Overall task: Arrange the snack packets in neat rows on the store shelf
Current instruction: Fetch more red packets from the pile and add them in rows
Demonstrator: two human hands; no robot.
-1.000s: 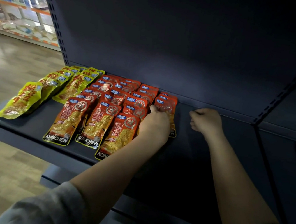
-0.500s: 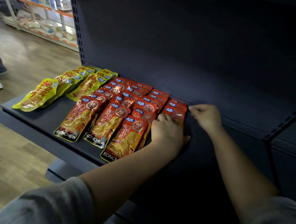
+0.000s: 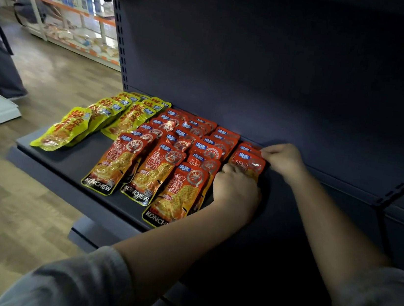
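Head view shows the red snack packets (image 3: pixel 168 164) lying flat in rows on the dark shelf (image 3: pixel 66 160), each one partly on top of the one behind it. Three rows sit close side by side. A fourth short row of red packets (image 3: pixel 247 161) is at the right, near the back wall (image 3: pixel 270 72). The left hand (image 3: pixel 235 192) rests on the front of this short row, its grip curled down onto the packets, but I cannot tell if it is clamped on one. The right hand (image 3: pixel 283 158) touches the back right corner of the same row, its grip closed like a pinch at the packet edge. Yellow snack packets (image 3: pixel 102 119) lie in two rows at the left end of the shelf. Both arms wear grey sleeves (image 3: pixel 81 283). Beyond the shelf is a wooden floor (image 3: pixel 9 204).
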